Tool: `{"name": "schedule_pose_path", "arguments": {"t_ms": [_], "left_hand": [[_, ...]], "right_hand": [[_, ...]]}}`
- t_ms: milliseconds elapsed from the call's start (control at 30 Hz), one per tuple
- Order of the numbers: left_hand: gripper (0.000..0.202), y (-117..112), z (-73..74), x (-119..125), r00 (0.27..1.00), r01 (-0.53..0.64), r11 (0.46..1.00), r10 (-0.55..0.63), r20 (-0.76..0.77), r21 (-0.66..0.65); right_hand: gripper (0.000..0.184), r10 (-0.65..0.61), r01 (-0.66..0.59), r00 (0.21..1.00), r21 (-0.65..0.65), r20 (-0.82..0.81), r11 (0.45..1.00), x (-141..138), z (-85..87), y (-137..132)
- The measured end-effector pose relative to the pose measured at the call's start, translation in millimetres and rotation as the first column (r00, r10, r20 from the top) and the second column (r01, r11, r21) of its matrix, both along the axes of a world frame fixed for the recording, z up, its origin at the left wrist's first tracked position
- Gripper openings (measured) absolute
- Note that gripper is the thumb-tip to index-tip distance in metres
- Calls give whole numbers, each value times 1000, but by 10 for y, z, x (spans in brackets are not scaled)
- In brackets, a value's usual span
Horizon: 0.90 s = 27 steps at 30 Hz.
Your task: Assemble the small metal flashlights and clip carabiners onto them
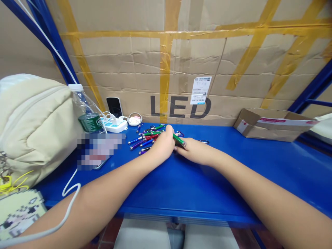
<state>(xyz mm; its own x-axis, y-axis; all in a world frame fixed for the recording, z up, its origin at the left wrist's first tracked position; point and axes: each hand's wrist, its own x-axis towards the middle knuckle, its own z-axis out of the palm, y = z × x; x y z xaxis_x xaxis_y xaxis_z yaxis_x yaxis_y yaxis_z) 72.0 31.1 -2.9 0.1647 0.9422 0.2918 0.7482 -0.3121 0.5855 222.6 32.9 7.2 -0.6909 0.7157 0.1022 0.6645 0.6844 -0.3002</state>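
My left hand [163, 145] is closed around a green pen-like tube [179, 139] whose silver end sticks out to the right. My right hand [195, 150] lies on the blue table [197, 180] right beside it, fingers curled toward the tube's end; whether they touch it is hidden. Behind my left hand lies a pile of several small coloured tubes [146, 137], green, blue, purple and red, with key rings.
A beige bag [33, 124] and a water bottle [86, 112] stand at the left. A white power strip [114, 123], a phone [114, 106] and a white cable [70, 193] lie nearby. An open cardboard box [269, 126] sits at the right. A cardboard wall marked LED [181, 69] closes the back.
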Motion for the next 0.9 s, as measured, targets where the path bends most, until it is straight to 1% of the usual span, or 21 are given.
{"name": "schedule_pose_path", "arguments": {"t_ms": [133,200,300,400,467,500,567,600,667,733,800,867,900], "left_hand": [[20,-44,32,23,1000,-12,1000,12,-5,5],[21,-64,48,36,999,-32,999,32,-30,-4],[22,-64,61,38,998,-47,999,47,-33,-4],[17,-43,90,1,998,-65,998,65,-15,12],[12,-33,133,-51,996,-85,996,85,-23,11],[14,-31,160,-83,994,-101,995,100,-38,-5],[29,-35,213,-147,988,-134,988,127,-87,-80],[37,-39,233,-176,985,-146,981,132,-114,-126],[53,-47,254,-218,980,-148,970,117,-163,-195],[63,-49,246,-239,975,-127,968,82,-205,-215],[69,-43,221,-243,968,-119,971,66,-243,-209],[68,-33,199,-237,957,-139,971,82,-280,-193],[66,-30,194,-231,949,-159,971,100,-300,-179]], "right_hand": [[36,-19,11,993,76,112,997,-24,-14,-59],[36,-15,0,990,113,138,994,-48,-14,-102],[36,-61,34,983,156,176,987,-99,2,-156],[35,-116,83,973,167,199,983,-123,32,-147],[33,-154,127,970,149,187,981,-88,54,-85],[31,-175,154,970,134,166,979,-54,64,-42],[24,-214,207,973,80,90,975,34,78,50],[22,-228,227,973,39,37,973,78,82,90],[20,-242,237,969,-82,-58,968,147,86,143],[19,-223,191,966,-219,-132,957,176,87,154],[19,-174,110,967,-310,-187,944,170,87,135],[20,-135,54,966,-337,-221,940,147,89,107],[21,-128,45,965,-335,-231,941,134,89,93]]}}
